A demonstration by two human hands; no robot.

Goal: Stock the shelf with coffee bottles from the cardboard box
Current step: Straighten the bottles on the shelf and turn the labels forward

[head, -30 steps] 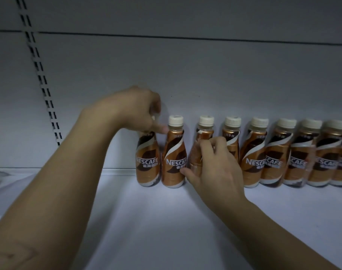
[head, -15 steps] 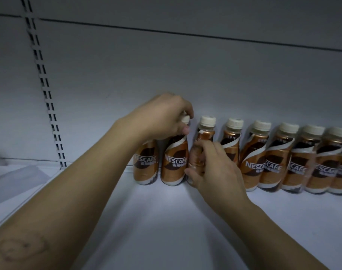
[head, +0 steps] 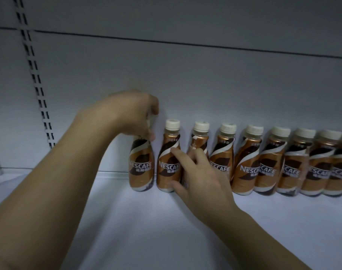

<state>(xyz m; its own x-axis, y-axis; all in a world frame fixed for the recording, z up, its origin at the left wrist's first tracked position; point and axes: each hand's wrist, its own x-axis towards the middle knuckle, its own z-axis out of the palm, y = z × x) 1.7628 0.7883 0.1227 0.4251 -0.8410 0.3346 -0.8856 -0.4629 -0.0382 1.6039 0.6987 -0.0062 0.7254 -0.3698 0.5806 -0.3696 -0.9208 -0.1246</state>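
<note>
Toppling is the main danger: the Nescafé coffee bottles (head: pixel 246 166) stand upright in one tight row along the back of the white shelf (head: pixel 146 221), each touching or just beside the next, so a knock to one could travel down the line. The left hand (head: pixel 131 115) has its fingers curled over the top of the leftmost bottle (head: pixel 141 168), pinching it by a cap the fingers hide. A grip that high acts as a lever, and a sideways tug could kick the base out or swing the bottle into the second bottle (head: pixel 168 166). The right hand (head: pixel 203 178) wraps its fingers round the body of the third bottle (head: pixel 197 145), thumb low by the second bottle's base. Twisting or sliding that bottle could drag both neighbours along, since they sit close against the hand. The smooth shelf probably offers little resistance to a skidding base. The cardboard box is out of view.
</note>
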